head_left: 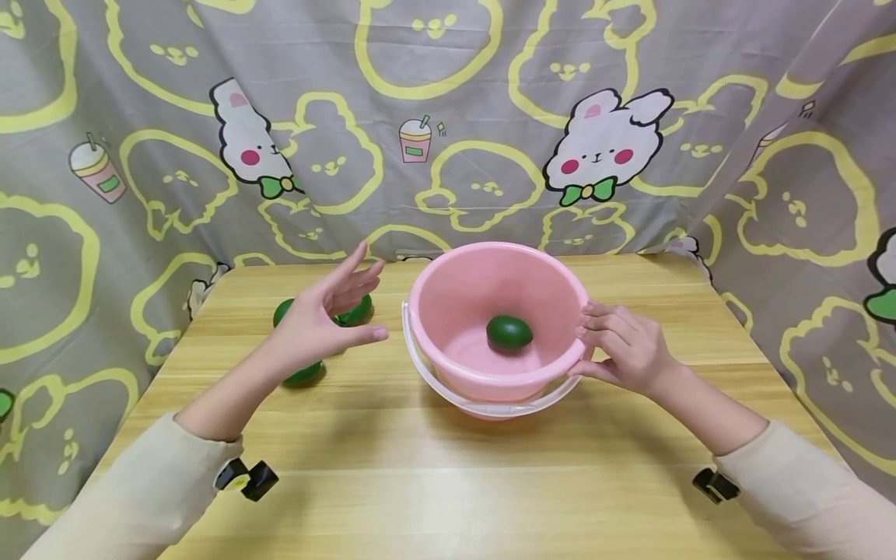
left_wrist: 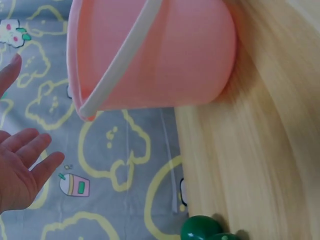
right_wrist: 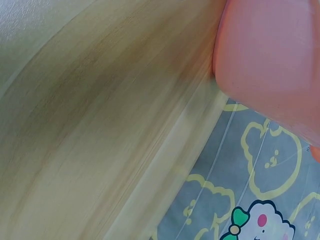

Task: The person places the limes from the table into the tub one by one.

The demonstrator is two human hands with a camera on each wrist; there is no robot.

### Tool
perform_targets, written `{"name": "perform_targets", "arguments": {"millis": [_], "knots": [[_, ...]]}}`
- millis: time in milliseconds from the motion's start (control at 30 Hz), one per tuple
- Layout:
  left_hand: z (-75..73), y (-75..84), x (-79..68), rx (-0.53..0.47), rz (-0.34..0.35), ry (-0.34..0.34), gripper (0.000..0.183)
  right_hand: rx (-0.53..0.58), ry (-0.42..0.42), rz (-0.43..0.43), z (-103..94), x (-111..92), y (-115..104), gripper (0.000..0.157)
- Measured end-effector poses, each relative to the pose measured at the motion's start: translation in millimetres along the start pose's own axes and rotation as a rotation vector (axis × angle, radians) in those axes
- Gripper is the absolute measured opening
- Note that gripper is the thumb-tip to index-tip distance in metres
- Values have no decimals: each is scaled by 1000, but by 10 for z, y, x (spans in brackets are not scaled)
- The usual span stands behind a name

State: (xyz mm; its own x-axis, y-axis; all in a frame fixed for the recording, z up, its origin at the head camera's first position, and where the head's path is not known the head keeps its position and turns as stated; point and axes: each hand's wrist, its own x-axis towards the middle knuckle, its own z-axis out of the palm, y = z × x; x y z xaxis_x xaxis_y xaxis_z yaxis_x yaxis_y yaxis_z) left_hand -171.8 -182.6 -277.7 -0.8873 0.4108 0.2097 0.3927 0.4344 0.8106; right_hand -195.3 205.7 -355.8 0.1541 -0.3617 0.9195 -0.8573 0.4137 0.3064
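A pink bucket (head_left: 500, 381) stands on the table, its white handle (head_left: 483, 408) lowered at the near side. Inside it, on the bottom, lies one glossy dark green oval fruit (head_left: 509, 334). My right hand (head_left: 626, 350) grips the bucket's right rim, thumb toward me and fingers along the edge. Left of the bucket, my left hand (head_left: 325, 311) is held with fingers spread and nothing between them. Several more green fruits (head_left: 304, 376) lie beneath and behind it, partly hidden by the hand. In the left wrist view, a green fruit (left_wrist: 200, 228) shows at the bottom edge.
The wooden table (head_left: 434, 498) has its far edge just behind the bucket. A grey curtain (head_left: 476, 101) with yellow cartoon outlines hangs along the back and both sides. Black wrist devices (head_left: 245, 478) are strapped at both sleeves.
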Motion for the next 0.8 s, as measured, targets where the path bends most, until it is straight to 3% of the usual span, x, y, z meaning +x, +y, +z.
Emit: {"name": "perform_targets", "arguments": {"millis": [467, 800], "knots": [[-88, -216, -224, -28, -50, 47, 90, 2, 8, 2, 4, 12, -6, 57], [-141, -405, -348, -19, 8, 129, 94, 0, 20, 2, 11, 13, -8, 57]]}}
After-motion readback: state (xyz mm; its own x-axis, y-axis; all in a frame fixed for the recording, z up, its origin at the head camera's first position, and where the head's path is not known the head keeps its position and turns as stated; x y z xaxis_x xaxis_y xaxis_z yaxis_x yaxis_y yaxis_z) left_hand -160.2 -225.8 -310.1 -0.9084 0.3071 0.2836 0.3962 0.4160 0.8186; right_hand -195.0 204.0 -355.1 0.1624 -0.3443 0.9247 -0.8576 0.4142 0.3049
